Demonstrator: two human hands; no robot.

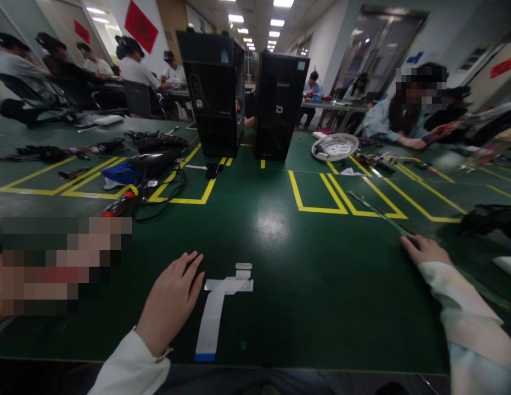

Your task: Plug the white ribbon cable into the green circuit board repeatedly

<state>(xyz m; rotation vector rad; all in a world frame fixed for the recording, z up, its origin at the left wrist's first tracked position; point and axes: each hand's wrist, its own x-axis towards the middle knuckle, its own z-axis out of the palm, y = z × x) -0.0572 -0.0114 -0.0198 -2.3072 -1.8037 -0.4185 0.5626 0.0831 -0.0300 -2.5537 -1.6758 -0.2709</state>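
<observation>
My left hand (170, 302) lies on the green table with its fingers stretched out, holding nothing. Just to its right is a white flat ribbon cable (209, 318) with a blue end and a small connector at the top, apart from my fingertips. Over at the right, my right hand (428, 249) has its fingers closed on a long thin green strip (376, 209), which looks like a narrow circuit board. The strip shows on both sides of the hand; the fingertips are partly hidden.
Two black computer towers (216, 99) stand at the back. At the left, another person's blurred-out hand is by a red-and-black-handled tool (119, 203). Tangled cables (156, 140), a white basket (335, 147) and yellow tape outlines (321, 209) occupy the table. A co-worker (382, 123) sits at the right.
</observation>
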